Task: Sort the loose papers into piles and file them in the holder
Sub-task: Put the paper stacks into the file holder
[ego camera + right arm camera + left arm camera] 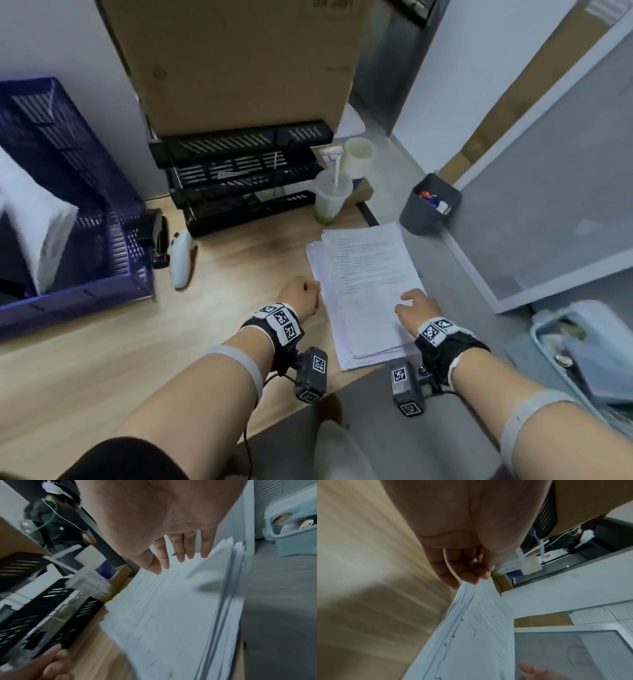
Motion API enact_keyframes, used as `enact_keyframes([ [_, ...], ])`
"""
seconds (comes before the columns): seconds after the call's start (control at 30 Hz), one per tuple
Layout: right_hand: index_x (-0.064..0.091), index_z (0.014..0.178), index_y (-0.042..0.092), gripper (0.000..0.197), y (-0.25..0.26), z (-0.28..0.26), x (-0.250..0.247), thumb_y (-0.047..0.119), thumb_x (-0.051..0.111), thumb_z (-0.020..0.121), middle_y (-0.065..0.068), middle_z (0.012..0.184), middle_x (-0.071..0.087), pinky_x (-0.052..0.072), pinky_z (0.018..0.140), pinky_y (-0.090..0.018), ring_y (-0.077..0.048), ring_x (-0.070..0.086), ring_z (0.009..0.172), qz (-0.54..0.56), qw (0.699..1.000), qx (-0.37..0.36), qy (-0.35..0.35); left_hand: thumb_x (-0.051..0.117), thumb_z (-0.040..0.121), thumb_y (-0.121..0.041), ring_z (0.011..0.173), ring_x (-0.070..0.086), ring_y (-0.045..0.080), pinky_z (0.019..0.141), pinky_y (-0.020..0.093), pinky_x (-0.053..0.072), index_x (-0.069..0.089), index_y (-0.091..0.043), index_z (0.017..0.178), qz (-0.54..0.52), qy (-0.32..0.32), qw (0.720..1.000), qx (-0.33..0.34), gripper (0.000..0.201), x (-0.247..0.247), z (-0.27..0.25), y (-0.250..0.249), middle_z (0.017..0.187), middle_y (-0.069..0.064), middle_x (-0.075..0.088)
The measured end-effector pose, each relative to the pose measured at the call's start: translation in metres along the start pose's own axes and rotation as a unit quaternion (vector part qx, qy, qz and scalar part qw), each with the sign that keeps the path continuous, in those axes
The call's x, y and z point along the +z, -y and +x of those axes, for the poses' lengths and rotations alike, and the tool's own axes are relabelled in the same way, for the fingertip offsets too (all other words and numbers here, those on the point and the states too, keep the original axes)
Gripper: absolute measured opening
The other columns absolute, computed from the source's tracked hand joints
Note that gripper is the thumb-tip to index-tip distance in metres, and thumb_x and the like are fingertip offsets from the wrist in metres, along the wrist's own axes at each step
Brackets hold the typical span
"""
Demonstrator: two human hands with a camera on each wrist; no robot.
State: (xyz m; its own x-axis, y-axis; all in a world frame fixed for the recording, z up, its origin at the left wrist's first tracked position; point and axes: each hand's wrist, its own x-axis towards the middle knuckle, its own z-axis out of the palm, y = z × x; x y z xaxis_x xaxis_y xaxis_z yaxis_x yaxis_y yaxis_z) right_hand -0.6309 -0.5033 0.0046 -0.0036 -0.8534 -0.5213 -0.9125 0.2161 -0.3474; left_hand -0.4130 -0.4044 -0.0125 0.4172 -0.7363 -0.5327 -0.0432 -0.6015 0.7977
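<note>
Wooden desk, head view. Black tiered holder is standing at 12 o'clock; paper stack is lying at 3 o'clock. Left hand, fingers curled, is touching the stack's left edge, grip uncertain. Right hand, fingers extended, is resting on top.

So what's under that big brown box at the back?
The cardboard box sits on a black tray holder with several slotted tiers. A few sheets show in one middle tier; how far back the tiers go, and what else they hold, is hidden.
</note>
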Motion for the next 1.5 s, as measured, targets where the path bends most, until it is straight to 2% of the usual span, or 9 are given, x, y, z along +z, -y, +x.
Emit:
enact_keyframes([
  [0.2,0.052,0.126,0.007,0.046,-0.024,0.060,-0.013,0.020,0.059,0.082,-0.016,0.124,0.060,0.049,0.090,-0.035,-0.035,0.059,0.111,-0.035,0.999,0.005,0.019,0.056,0.092,-0.020,0.094,0.066,0.034,0.075,0.031,0.049,0.060,-0.004,0.100,0.071,-0.096,0.991,-0.067,0.018,0.028,0.023,0.005,0.102,0.017,0.069],
  [0.37,0.064,0.087,0.009,0.020,-0.023,0.072,-0.002,0.024,0.053,0.078,-0.017,0.103,0.066,0.053,0.079,-0.033,-0.035,0.063,0.093,-0.096,0.994,-0.029,0.033,0.074,0.078,-0.042,0.096,0.068,0.033,0.086,0.045,0.058,0.044,-0.014,0.130,-0.019,-0.079,0.989,-0.125,0.066,0.041,0.038,0.004,0.109,0.006,0.066],
  [0.57,0.065,0.102,0.008,0.028,-0.031,0.064,0.010,0.025,0.053,0.082,-0.016,0.113,0.048,0.049,0.090,-0.038,-0.035,0.050,0.108,-0.120,0.991,-0.057,-0.006,0.071,0.084,-0.037,0.080,0.067,0.027,0.076,0.036,0.058,0.069,-0.009,0.094,0.043,0.001,0.994,-0.101,0.030,0.047,0.042,0.002,0.095,0.008,0.073],
  [0.8,0.051,0.055,0.029,0.016,-0.027,0.038,0.023,0.039,0.052,0.067,-0.005,0.091,0.058,0.047,0.075,-0.028,-0.027,0.055,0.090,-0.017,0.997,-0.076,0.012,0.058,0.090,-0.006,0.115,0.060,0.023,0.096,0.032,0.047,0.047,-0.017,0.136,-0.024,-0.007,1.000,-0.014,0.049,0.031,0.016,0.013,0.128,0.002,0.063],
  [0.9,0.064,0.093,0.034,0.026,-0.009,0.024,0.027,0.044,0.064,0.068,0.004,0.104,0.063,0.050,0.090,-0.034,-0.021,0.060,0.099,0.083,0.994,-0.033,0.067,0.058,0.086,-0.005,0.114,0.063,0.023,0.099,0.036,0.049,0.052,-0.023,0.133,-0.058,0.005,0.998,0.005,0.051,-0.010,-0.001,0.026,0.125,-0.001,0.066],
  [1.0,0.042,0.131,0.022,0.076,0.025,0.006,0.034,0.028,0.077,0.064,0.001,0.123,0.062,0.048,0.101,-0.044,-0.022,0.061,0.110,0.262,0.956,-0.038,0.129,0.062,0.081,-0.008,0.108,0.067,0.028,0.098,0.052,0.052,0.061,-0.031,0.118,-0.117,-0.009,0.993,0.021,0.043,-0.058,-0.020,0.034,0.116,0.001,0.072],
  [1.13,0.055,0.122,0.009,0.046,0.100,-0.045,0.031,0.000,0.069,0.079,-0.009,0.113,0.069,0.054,0.089,-0.046,-0.031,0.066,0.103,0.407,0.896,-0.107,0.140,0.062,0.080,-0.004,0.113,0.065,0.030,0.098,0.048,0.051,0.064,-0.030,0.117,-0.182,-0.041,0.976,0.112,0.045,-0.111,-0.050,0.020,0.120,0.006,0.071],
  [1.33,0.067,0.080,0.010,0.005,0.172,-0.115,0.031,0.011,0.070,0.075,0.000,0.078,0.072,0.055,0.071,-0.029,-0.019,0.069,0.074,0.417,0.888,-0.191,0.016,0.069,0.079,-0.014,0.091,0.065,0.024,0.086,0.046,0.054,0.066,-0.015,0.099,-0.168,-0.195,0.942,0.215,0.021,-0.168,-0.086,-0.011,0.104,0.017,0.072],
  [1.5,0.065,0.104,0.013,0.035,0.164,-0.138,0.079,0.013,0.063,0.069,-0.006,0.093,0.071,0.055,0.076,-0.035,-0.024,0.066,0.083,0.392,0.902,-0.174,0.042,0.085,0.073,-0.014,0.092,0.071,0.012,0.083,0.030,0.057,0.068,-0.010,0.108,-0.177,-0.172,0.955,0.166,0.040,-0.172,-0.096,0.034,0.103,0.004,0.075],
])
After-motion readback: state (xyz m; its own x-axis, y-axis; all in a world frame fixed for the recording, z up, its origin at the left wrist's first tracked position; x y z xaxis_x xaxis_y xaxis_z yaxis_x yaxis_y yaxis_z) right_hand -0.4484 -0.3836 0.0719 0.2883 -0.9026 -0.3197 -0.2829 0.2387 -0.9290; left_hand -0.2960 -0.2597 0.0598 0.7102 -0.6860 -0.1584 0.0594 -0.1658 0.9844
